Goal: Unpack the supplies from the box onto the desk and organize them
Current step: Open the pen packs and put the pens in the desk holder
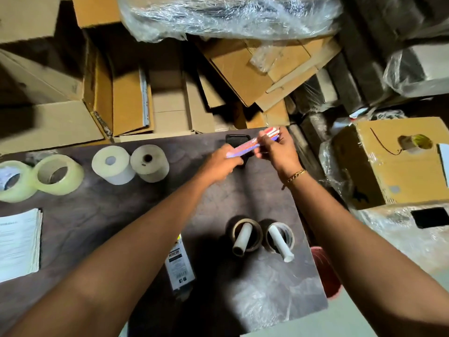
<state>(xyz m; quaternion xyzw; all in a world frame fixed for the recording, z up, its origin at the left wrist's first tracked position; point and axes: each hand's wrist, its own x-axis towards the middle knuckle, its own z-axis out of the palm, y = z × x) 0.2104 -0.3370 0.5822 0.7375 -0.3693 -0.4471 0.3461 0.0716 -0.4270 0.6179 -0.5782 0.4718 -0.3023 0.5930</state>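
Head view: both hands meet over the far edge of the dark surface [121, 215], sharing a slim bundle [245, 145] of red, white and purple sticks, pens or pencils, though blur hides which; the left hand [223, 164] has its fingers curled round the nearer end, and the right hand [279, 154] pinches the farther end between thumb and fingertips; the bundle is held in the air, slanting up and away, just above a small black object [237, 138] lying on the surface; the open cardboard box [126, 103] stands beyond the edge, well apart from the hands; to the left sit two clear tape rolls [58, 175] and two pale rolls [149, 162] in a row, with a stack of papers [19, 244] nearer; close by lie a packaged item [179, 263] and two brown tape rolls [245, 237], each with a white tube poking out of its core; the bundle is probably light and stiff along its length, but loose sticks could slide past one another and fan out if held at one end only, so a grip round the middle, or at both ends as now, looks safest; smooth barrels may be slippery, so it seems wise to lay them flat together so none rolls off the edge.
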